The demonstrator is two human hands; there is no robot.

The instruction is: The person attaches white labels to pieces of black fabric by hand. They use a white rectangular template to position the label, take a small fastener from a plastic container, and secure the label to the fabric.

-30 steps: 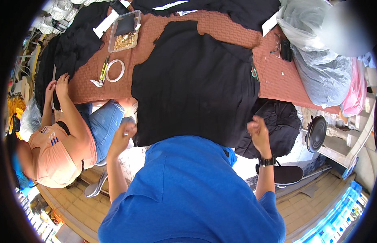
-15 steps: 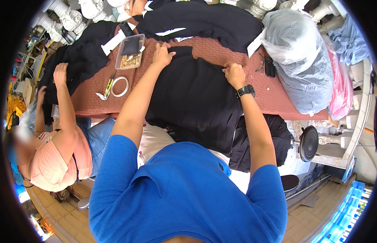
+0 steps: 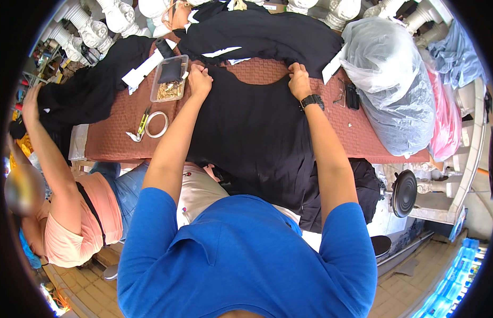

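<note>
A black garment (image 3: 246, 127) lies spread before me, its upper part on the table and its lower part hanging over the near edge toward my lap. My left hand (image 3: 200, 81) is closed on its upper left corner, beside a clear plastic box. The upper right corner is pinched in my right hand (image 3: 299, 81), which wears a black watch (image 3: 312, 101) at the wrist. Between the two hands the upper edge dips in a wide curve. What my fingertips do inside the grip is hidden.
The clear box (image 3: 169, 93) holds small gold-coloured pieces and a black pad. Yellow snips (image 3: 144, 122) and a white tape roll (image 3: 157, 124) lie nearby. More black cloth (image 3: 257, 34) covers the table's far side. Plastic-wrapped bundles (image 3: 397, 95) stand right. A co-worker (image 3: 79, 212) handles black fabric at left.
Both hands have shifted, the right one up and slightly left, the left one down and left. The garment's upper edge is now stretched into a curve. The co-worker's arms have moved left.
</note>
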